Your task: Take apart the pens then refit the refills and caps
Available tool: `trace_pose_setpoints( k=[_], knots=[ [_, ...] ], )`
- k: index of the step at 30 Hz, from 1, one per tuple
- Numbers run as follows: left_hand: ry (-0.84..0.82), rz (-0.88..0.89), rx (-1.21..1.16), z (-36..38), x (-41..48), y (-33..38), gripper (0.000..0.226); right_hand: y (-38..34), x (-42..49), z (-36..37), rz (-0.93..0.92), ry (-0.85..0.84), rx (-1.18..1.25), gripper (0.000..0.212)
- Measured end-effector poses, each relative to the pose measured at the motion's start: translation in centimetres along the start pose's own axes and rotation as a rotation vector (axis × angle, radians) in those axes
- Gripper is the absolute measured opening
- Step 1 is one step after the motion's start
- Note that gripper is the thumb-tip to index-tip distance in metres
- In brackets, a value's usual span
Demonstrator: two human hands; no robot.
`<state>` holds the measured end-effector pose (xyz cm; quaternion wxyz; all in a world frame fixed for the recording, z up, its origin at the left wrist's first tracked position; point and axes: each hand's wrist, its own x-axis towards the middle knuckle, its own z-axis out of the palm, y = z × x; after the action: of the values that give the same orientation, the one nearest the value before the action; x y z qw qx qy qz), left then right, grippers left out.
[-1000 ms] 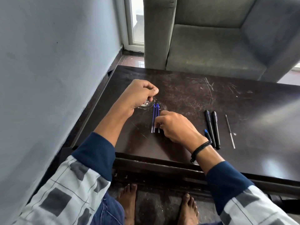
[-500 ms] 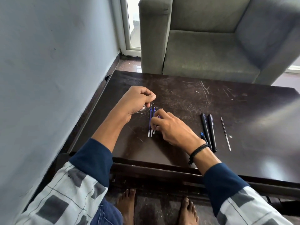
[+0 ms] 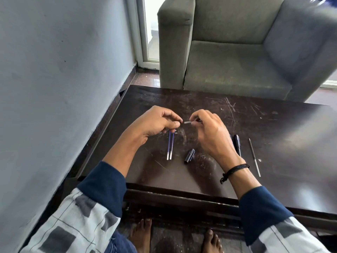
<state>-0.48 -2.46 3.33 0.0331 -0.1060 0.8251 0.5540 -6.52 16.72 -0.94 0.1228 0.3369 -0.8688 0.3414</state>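
Refill (image 3: 187, 122) pinched in right hand (image 3: 211, 136) grip, beside left hand (image 3: 155, 123)

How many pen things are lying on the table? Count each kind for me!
Blue refills: 2
Thin silver refill: 1
Loose dark cap: 1
Black pen: 1
Total: 5 in view; the right hand may hide more.
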Motion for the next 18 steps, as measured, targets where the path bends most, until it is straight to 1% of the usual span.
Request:
trace_pose_setpoints(
  k=[3,11,18],
  knots=[
    [-0.041,0.012,0.023,0.3,0.0,0.1,0.016,-0.2,0.1,-0.3,0.006,0.032,0.005,0.007],
    [-0.054,0.011,0.050,0.3,-0.2,0.4,0.018,-0.4,0.0,-0.3,0.010,-0.007,-0.008,0.004],
    [-0.057,-0.020,0.072,0.6,-0.1,0.2,0.013,-1.2,-0.2,-0.2,0.044,-0.058,0.043,0.011]
  ],
)
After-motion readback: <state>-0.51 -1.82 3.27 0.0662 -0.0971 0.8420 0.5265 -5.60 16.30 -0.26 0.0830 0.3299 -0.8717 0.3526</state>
